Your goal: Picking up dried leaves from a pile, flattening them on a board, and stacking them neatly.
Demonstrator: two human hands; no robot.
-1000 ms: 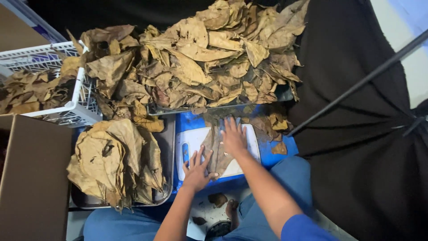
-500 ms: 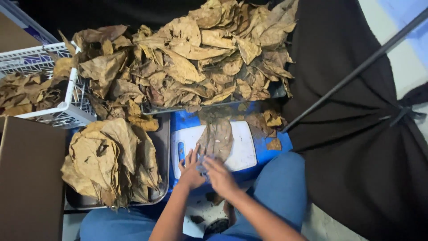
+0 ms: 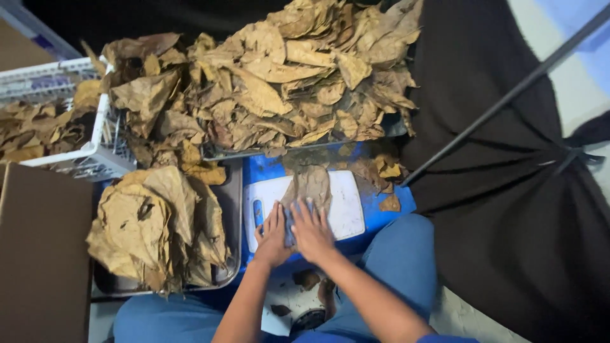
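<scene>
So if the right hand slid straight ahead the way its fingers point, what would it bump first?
Probably the brown leaf lying flat on the white board; the right hand already rests at its near end, fingers aimed along it.

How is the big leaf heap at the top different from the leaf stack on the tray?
The big leaf heap is larger, loose and jumbled, its leaves curled every way. The leaf stack on the metal tray is smaller, with leaves laid flatter on each other. Both are dry and brown.
</scene>
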